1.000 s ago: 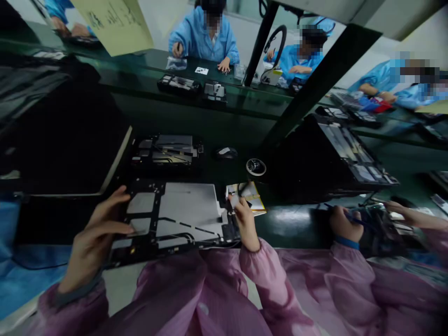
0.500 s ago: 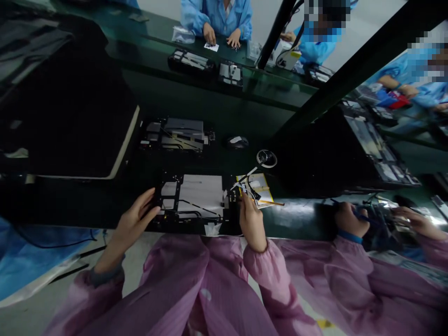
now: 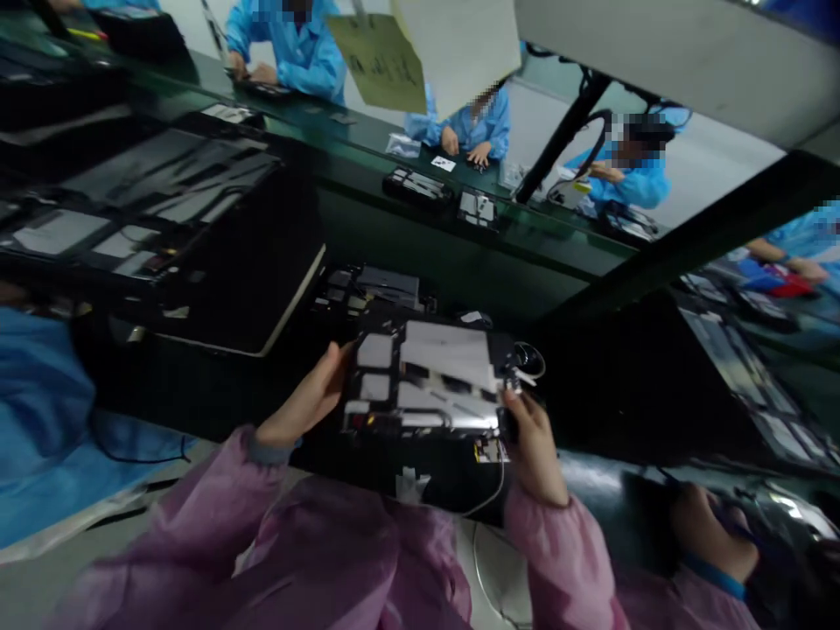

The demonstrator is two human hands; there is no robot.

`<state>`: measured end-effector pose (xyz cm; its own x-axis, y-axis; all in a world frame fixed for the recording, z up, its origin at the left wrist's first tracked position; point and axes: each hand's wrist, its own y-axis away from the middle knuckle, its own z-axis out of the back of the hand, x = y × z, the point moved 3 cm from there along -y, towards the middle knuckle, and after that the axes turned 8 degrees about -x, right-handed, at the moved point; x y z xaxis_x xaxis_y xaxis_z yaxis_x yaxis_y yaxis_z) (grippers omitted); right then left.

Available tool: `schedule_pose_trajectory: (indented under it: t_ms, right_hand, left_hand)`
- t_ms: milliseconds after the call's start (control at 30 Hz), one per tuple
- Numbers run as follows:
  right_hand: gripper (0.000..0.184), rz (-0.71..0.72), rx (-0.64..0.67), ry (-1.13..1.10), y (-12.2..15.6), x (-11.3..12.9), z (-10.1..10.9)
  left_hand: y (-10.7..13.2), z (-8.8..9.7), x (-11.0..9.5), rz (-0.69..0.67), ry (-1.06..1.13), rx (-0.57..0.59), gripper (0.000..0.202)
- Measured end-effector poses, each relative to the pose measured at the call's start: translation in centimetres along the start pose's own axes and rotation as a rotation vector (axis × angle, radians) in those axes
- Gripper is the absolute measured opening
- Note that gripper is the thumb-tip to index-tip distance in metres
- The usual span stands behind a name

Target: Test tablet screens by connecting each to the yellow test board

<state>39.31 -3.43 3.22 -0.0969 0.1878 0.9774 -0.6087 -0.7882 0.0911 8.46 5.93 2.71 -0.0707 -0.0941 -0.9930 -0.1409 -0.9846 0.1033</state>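
I hold a black device frame with grey metal plates (image 3: pixel 426 372) lifted above the near edge of the dark green bench. My left hand (image 3: pixel 308 398) grips its left edge, thumb on top. Fingers of my right hand (image 3: pixel 531 442) are closed around its right edge, where a thin white cable hangs down. Another opened device (image 3: pixel 377 289) lies on the bench just beyond the frame. Both my sleeves are pink.
A large black panel (image 3: pixel 216 262) stands at the left. A co-worker in pink has a hand (image 3: pixel 705 529) at the lower right. People in blue coats work at the far bench (image 3: pixel 459 188). A slanted black post (image 3: pixel 689 241) crosses the right.
The frame has been lifted off the bench and tilted up toward me. My right hand has moved from the small parts beside it to grip its right edge. The camera swung left and up.
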Motion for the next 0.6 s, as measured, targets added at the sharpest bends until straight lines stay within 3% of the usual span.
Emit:
schedule_pose_trajectory:
  t_ms: [100, 167, 267, 333, 467, 600]
  right_hand:
    - [0.038, -0.098, -0.070, -0.139, -8.1, 3.3, -2.0]
    - [0.034, -0.083, -0.224, -0.053, -13.9, 4.6, -4.4]
    - [0.028, -0.075, -0.277, 0.040, -21.1, 5.1, -9.4]
    - [0.022, -0.078, -0.261, 0.115, -24.5, 5.1, -12.2]
    - [0.010, -0.003, -0.198, 0.234, -27.0, 5.5, -14.1]
    - [0.009, 0.112, -0.074, 0.306, -23.4, 4.7, -13.4]
  left_hand:
    - [-4.7, -0.2, -0.6, -0.473, -0.371, -0.122, 0.045]
    - [-6.9, -0.4, 0.1, -0.684, -0.671, -0.153, 0.037]
    - [-8.5, -0.9, 1.7, -0.812, -0.916, -0.093, 0.029]
    - [-8.9, -1.0, 2.4, -0.836, -0.974, -0.083, 0.026]
    - [-9.1, -0.9, 2.2, -0.857, -0.982, -0.094, 0.022]
    - [-9.3, -0.8, 1.8, -0.894, -0.972, -0.047, 0.023]
